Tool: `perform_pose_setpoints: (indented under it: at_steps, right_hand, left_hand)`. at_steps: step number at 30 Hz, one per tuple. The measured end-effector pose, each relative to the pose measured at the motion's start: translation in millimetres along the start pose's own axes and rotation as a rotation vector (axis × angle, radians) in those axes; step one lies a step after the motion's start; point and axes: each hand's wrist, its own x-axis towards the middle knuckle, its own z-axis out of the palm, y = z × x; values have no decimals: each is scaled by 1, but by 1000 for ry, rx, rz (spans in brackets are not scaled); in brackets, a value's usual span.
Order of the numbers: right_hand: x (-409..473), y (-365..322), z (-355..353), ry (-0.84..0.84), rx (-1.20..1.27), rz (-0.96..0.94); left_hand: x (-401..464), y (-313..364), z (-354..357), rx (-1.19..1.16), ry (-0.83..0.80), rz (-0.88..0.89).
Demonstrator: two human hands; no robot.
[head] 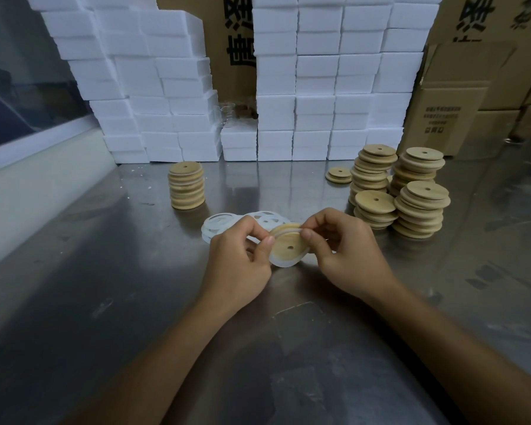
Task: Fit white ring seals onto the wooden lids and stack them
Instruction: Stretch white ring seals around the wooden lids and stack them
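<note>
Between my hands I hold a round wooden lid [287,244] with a small centre hole, tilted toward me. A white ring seal [281,262] runs around its rim, hanging loose at the bottom edge. My left hand [242,259] pinches the lid's left side and my right hand [341,250] pinches the seal at its upper right. Behind my hands lies a pile of loose white ring seals [218,225]. A neat stack of lids with seals [186,185] stands at the back left. Several leaning stacks of bare wooden lids [417,207] stand on the right.
The work surface is a steel table [135,302]. A wall of white foam blocks [288,87] closes the back, with cardboard boxes [460,96] at the right. A short pile of two lids [339,174] lies near the foam. A light wall borders the left side.
</note>
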Motion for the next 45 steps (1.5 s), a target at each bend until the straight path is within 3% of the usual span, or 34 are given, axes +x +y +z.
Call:
perform_pose_setpoints:
  at_steps: [6,13,17,21,26,39,45]
  right_hand:
    - [-1,4,5,54,26,60]
    - [-2,-2,11,72,-73,-47]
    - [-3,-6,12,27,-57,-101]
    - [-3,-7,13,57,66,-76]
    - [0,-6,16,65,284,61]
    - [-1,-5,11,101,205,-20]
    - [-1,-10,18,110,436,180]
  left_hand:
    - [0,-3,1,22,-20,44]
    - [0,-3,2,-45,-60,-27]
    - [0,-2,2,77,-126,118]
    - [3,-1,0,19,-78,177]
    - [2,1,0,-118,-23,99]
    - [3,-3,0,-348,-157,-58]
    - [4,1,-2,-536,-125,-152]
